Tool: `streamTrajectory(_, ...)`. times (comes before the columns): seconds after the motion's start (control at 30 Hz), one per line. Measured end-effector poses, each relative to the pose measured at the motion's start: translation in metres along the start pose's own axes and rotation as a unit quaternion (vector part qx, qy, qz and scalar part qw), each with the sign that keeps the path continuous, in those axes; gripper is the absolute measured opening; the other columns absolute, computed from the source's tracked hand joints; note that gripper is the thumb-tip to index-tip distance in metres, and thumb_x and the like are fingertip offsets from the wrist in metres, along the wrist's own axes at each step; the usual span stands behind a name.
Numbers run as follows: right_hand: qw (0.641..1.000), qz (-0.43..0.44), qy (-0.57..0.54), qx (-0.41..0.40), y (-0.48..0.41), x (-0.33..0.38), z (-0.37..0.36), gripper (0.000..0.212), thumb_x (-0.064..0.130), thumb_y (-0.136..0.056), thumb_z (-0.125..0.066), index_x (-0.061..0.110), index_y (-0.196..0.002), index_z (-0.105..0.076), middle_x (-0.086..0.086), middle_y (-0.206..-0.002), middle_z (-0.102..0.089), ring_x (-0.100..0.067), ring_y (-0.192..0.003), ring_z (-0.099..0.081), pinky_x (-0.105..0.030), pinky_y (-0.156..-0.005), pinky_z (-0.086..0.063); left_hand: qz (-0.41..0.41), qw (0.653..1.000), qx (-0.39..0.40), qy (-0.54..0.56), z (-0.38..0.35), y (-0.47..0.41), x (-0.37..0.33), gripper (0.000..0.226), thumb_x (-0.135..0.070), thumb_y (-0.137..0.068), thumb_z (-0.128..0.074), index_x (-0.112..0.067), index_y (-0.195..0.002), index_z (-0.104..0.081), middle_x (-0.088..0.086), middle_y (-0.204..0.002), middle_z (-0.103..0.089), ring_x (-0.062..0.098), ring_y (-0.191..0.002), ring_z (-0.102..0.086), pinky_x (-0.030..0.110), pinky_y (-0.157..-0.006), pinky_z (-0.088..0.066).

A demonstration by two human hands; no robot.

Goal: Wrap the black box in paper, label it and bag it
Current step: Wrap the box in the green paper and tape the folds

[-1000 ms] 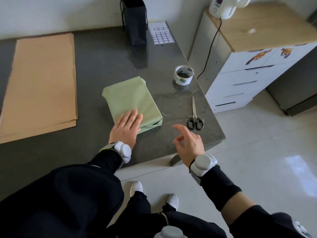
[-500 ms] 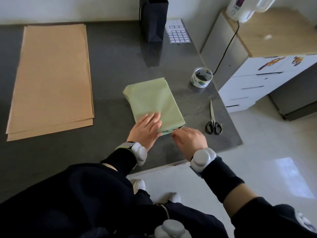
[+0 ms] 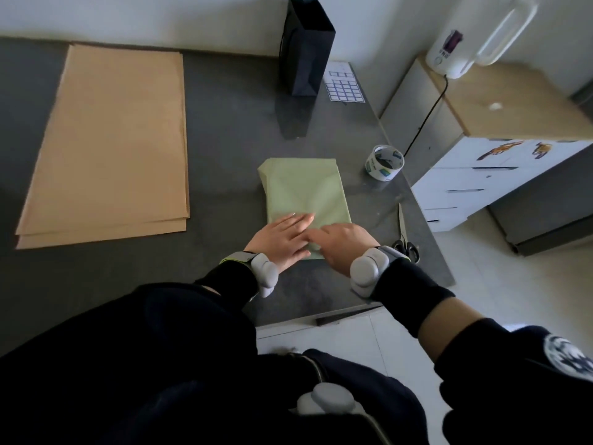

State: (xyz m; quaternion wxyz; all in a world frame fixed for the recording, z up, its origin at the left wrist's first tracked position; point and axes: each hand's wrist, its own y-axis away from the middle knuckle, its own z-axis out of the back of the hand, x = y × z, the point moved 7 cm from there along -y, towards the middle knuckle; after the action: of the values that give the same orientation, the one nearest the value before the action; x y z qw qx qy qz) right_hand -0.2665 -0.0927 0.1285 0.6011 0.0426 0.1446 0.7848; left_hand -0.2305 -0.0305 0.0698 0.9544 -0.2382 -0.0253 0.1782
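The parcel (image 3: 305, 191), the box wrapped in pale green paper, lies flat under both sets of fingers. Its long axis runs away from the person, with the far end turned slightly left. The left hand (image 3: 282, 239) rests on its near end with fingers straight and close together. The right hand (image 3: 340, 245) covers the near right corner, forefinger stretched towards the left fingertips. Its other fingers are hidden, so grip or mere pressure cannot be told. Behind the wrists runs the table (image 3: 224, 149) front edge. Right of the right fingers lie scissors (image 3: 405, 234) near the side edge. Bare tabletop opens left of the left fingers up to the brown paper stack (image 3: 112, 139), and ahead of the parcel towards the black bag (image 3: 306, 49).
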Motion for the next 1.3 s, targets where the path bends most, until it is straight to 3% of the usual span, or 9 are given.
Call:
streamTrajectory(0.1,0.997,-0.009,-0.033,0.065,-0.001,0.004,-0.004,0.04,0.01,-0.095,-0.044,0.008,-0.132,-0.031,-0.012,-0.114,-0.059,-0.032,-0.101,-0.058,-0.036,-0.075,-0.042,0.001,0.999,0.026,-0.029,-0.002,0.002,0.001,0.045,-0.036,-0.085,-0.04,-0.007,-0.093,-0.073,0.015,-0.122,-0.063,0.029,-0.111,-0.062,0.038,-0.104,-0.027)
streamTrajectory(0.37,0.995,0.018,0.016,0.095,-0.006,0.008,-0.017,0.031,0.01,-0.094,-0.044,0.007,-0.123,-0.034,-0.013,-0.11,-0.059,-0.032,-0.096,-0.059,-0.037,-0.07,-0.043,0.034,0.999,0.028,-0.014,0.001,0.001,0.0,0.05,-0.04,-0.083,-0.039,-0.007,-0.105,-0.07,0.01,-0.121,-0.065,0.024,-0.111,-0.063,0.039,-0.105,-0.027)
streamTrajectory(0.43,0.998,0.051,0.025,0.021,-0.009,0.015,-0.007,0.031,0.007,-0.089,-0.051,0.003,-0.118,-0.042,-0.014,-0.105,-0.06,-0.033,-0.089,-0.061,-0.035,-0.063,-0.039,0.04,0.999,0.031,-0.013,0.0,0.001,0.001,0.052,-0.042,-0.083,-0.038,-0.008,-0.105,-0.07,0.009,-0.121,-0.065,0.022,-0.111,-0.062,0.04,-0.104,-0.035)
streamTrajectory(0.53,0.973,0.126,0.078,-0.178,-0.005,0.028,0.002,0.048,0.0,-0.05,-0.077,0.005,-0.087,-0.046,-0.007,-0.058,-0.058,-0.025,-0.038,-0.052,-0.023,-0.039,-0.034,0.049,0.998,0.027,0.024,0.001,0.0,0.0,0.049,-0.037,-0.085,-0.038,-0.005,-0.103,-0.069,0.01,-0.119,-0.066,0.024,-0.11,-0.063,0.037,-0.105,-0.028)
streamTrajectory(0.7,0.932,0.143,0.113,-0.314,0.001,0.031,-0.01,0.018,0.001,-0.069,-0.043,0.013,-0.079,-0.035,-0.003,-0.05,-0.05,-0.021,-0.037,-0.046,-0.024,-0.042,-0.035,0.053,0.996,0.039,0.056,0.0,0.001,0.002,0.04,-0.025,-0.082,-0.04,-0.001,-0.1,-0.066,0.017,-0.12,-0.064,0.03,-0.111,-0.062,0.037,-0.105,-0.02)
streamTrajectory(0.83,0.913,0.129,0.121,-0.367,0.002,0.029,-0.013,0.021,-0.004,-0.083,-0.025,0.013,-0.077,-0.035,-0.003,-0.05,-0.048,-0.021,-0.039,-0.043,-0.026,-0.043,-0.035,0.063,0.993,0.059,0.077,-0.001,0.001,0.003,0.039,-0.023,-0.081,-0.04,0.0,-0.101,-0.065,0.018,-0.121,-0.063,0.031,-0.112,-0.061,0.037,-0.107,-0.018)
streamTrajectory(0.97,0.901,0.128,0.129,-0.395,0.001,0.028,-0.011,0.017,-0.001,-0.074,-0.045,0.013,-0.076,-0.036,-0.002,-0.049,-0.045,-0.02,-0.039,-0.042,-0.027,-0.043,-0.035,0.056,0.993,0.079,0.069,-0.001,0.0,0.001,0.042,-0.024,-0.082,-0.038,-0.001,-0.103,-0.066,0.016,-0.122,-0.063,0.029,-0.114,-0.06,0.041,-0.107,-0.029)
streamTrajectory(1.03,0.901,0.131,0.125,-0.395,0.0,0.028,-0.009,0.017,0.0,-0.071,-0.046,0.013,-0.076,-0.036,-0.001,-0.048,-0.045,-0.02,-0.038,-0.041,-0.026,-0.042,-0.035,0.062,0.99,0.099,0.076,-0.003,0.001,0.002,0.045,-0.025,-0.084,-0.036,0.0,-0.106,-0.066,0.017,-0.124,-0.061,0.029,-0.117,-0.058,0.048,-0.104,-0.029)
streamTrajectory(1.3,0.888,0.11,0.159,-0.417,0.002,0.026,-0.009,0.019,0.001,-0.07,-0.05,0.013,-0.076,-0.037,-0.001,-0.047,-0.042,-0.019,-0.037,-0.039,-0.026,-0.042,-0.033,0.088,0.984,0.127,0.094,-0.003,0.003,0.001,0.05,-0.03,-0.087,-0.033,0.002,-0.111,-0.063,0.017,-0.131,-0.056,0.03,-0.123,-0.053,0.047,-0.108,-0.026)
